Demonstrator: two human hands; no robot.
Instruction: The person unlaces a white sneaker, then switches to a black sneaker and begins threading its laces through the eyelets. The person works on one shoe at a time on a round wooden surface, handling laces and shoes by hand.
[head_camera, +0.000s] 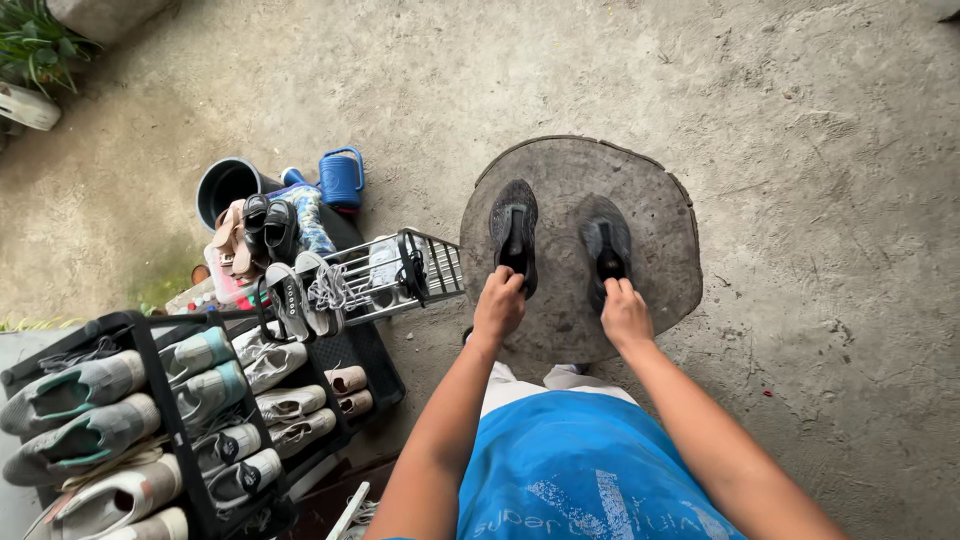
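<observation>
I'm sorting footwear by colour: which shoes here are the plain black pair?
The two black shoes on the round stone slab, gripped by the left hand and right hand; the rack's shoes are grey, white or beige.

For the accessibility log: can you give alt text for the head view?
Seen from above, a person's left hand and right hand each grip a dark shoe by its heel, on a round grey slab on concrete ground. A black rack of sneakers stands to the left.

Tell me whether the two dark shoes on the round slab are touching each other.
Apart. The head view shows bare slab between the left shoe and the right shoe, each held at its heel by one hand.
</observation>
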